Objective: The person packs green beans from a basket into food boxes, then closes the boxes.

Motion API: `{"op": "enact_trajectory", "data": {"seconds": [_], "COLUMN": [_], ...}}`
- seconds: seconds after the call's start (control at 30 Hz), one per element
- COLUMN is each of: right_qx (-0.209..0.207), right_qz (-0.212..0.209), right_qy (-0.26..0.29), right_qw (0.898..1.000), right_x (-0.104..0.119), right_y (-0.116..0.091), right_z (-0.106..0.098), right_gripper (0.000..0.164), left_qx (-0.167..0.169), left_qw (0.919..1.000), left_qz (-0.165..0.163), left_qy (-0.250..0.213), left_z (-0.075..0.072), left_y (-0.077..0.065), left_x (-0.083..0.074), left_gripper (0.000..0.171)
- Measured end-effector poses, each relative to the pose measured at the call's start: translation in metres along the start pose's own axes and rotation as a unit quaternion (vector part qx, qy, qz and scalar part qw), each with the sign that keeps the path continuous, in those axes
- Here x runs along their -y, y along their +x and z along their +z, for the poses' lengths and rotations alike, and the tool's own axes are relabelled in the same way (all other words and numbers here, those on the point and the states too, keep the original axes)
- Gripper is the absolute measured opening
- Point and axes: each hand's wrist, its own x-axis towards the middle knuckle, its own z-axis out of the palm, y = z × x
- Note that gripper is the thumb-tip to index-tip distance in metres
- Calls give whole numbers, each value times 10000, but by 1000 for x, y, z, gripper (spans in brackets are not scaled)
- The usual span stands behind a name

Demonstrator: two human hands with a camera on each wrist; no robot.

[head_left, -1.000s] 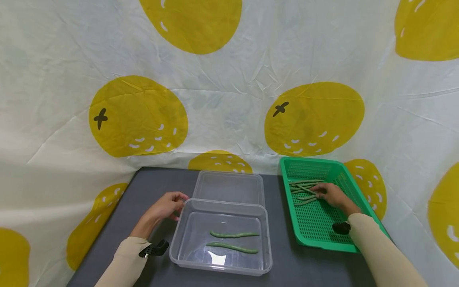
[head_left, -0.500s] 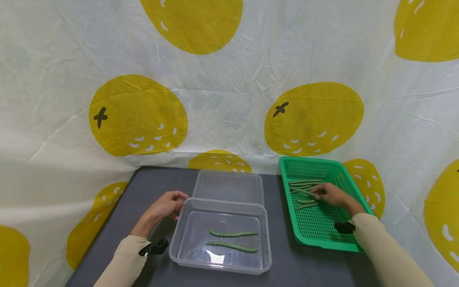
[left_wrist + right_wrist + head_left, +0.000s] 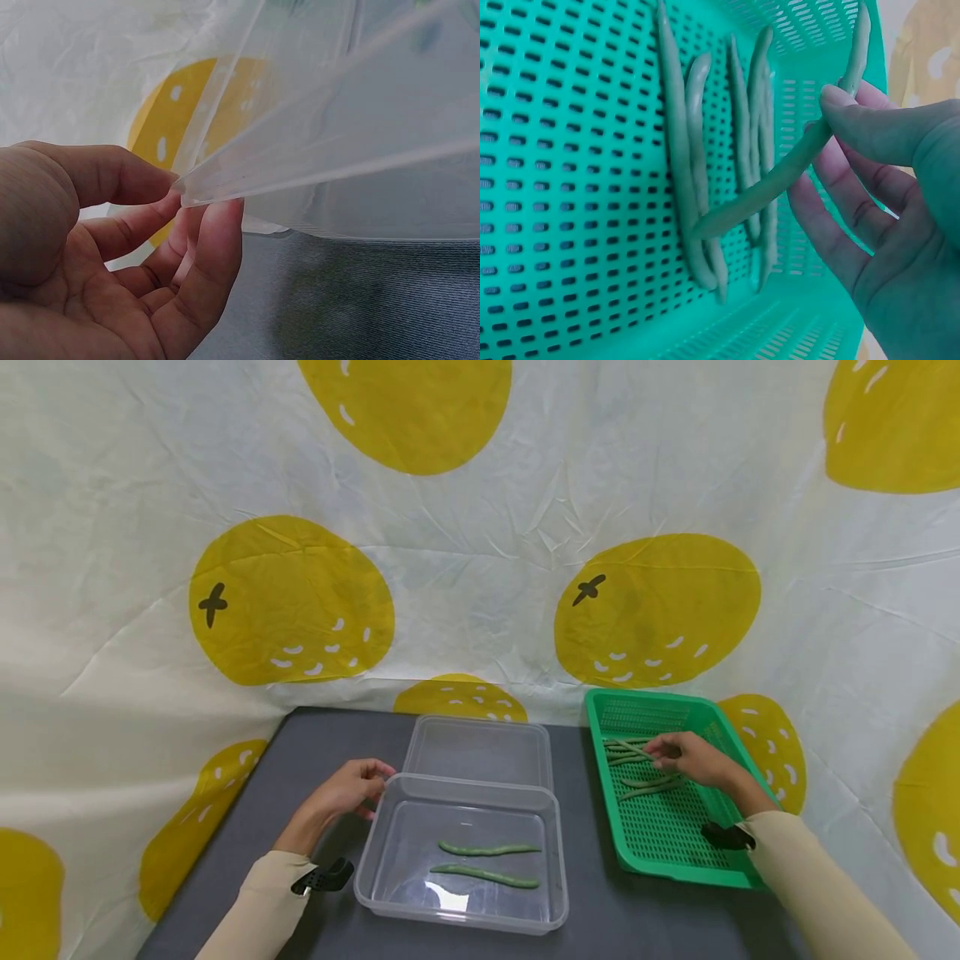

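My right hand (image 3: 693, 758) is over the green basket (image 3: 626, 852) and pinches one green bean (image 3: 772, 184) between thumb and fingers. That bean slants above several other green beans (image 3: 676, 142) lying on the basket's perforated floor. At the left corner of a clear plastic container (image 3: 457, 920), my left hand (image 3: 348, 792) pinches the rim with thumb and fingers, as the left wrist view shows with the hand (image 3: 142, 255) close up. Inside the container lie two green beans, the farther bean (image 3: 489, 850) and the nearer bean (image 3: 487, 877), apart and roughly parallel.
Behind the container a clear lid (image 3: 480, 747) lies flat on the dark table (image 3: 330, 743). A white curtain (image 3: 472, 610) with yellow fruit prints hangs along the table's back. The basket stands right of the container, with a strip of table between them.
The right hand has lifted slightly, raising a bean off the others, and the beans below have shifted a little. My left hand stays at the container's corner.
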Motion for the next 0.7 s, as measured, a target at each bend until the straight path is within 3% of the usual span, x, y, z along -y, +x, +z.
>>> {"op": "enact_trajectory", "data": {"seconds": [0.4,0.7], "right_qx": [-260,-508], "right_qz": [-278,-348], "right_qy": [-278,101], "right_qw": [9989,9981], "right_x": [26,43], "right_y": [-5,-8], "right_z": [3,7], "right_gripper": [31,31], "left_qx": [35,8], "left_qw": [10000,10000], "left_qz": [66,51], "left_qy": [30,85], "left_z": [0,0], "left_y": [0,1], "left_x": [2,3], "left_gripper": [35,33]}}
